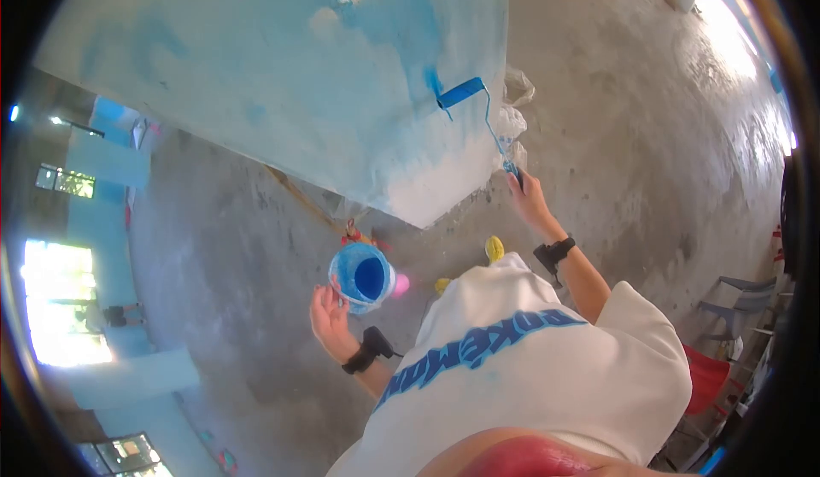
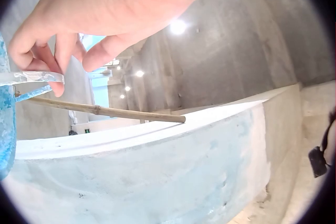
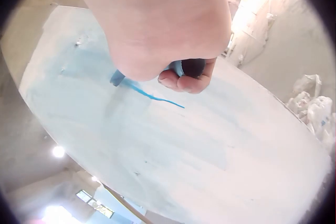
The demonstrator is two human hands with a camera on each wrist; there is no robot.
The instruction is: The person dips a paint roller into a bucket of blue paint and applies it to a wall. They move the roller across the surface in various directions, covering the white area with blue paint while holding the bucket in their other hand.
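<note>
At the far left, windows (image 1: 58,302) glare. Your left hand (image 1: 333,319) grips a bucket (image 1: 345,265) of blue paint (image 1: 369,280) by its rim or handle, which one you can't tell. Right of it, your paint roller (image 1: 461,93) is at the blue-and-white panel (image 1: 299,93), contact unclear; your right hand (image 1: 531,201) is wrapped round its handle. Crumpled plastic (image 1: 512,122) lies near; farther right stands a grey chair (image 1: 739,300).

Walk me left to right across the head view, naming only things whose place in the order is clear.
Large bright window → paint bucket → paint roller → black band on the right wrist → grey chair.
</note>
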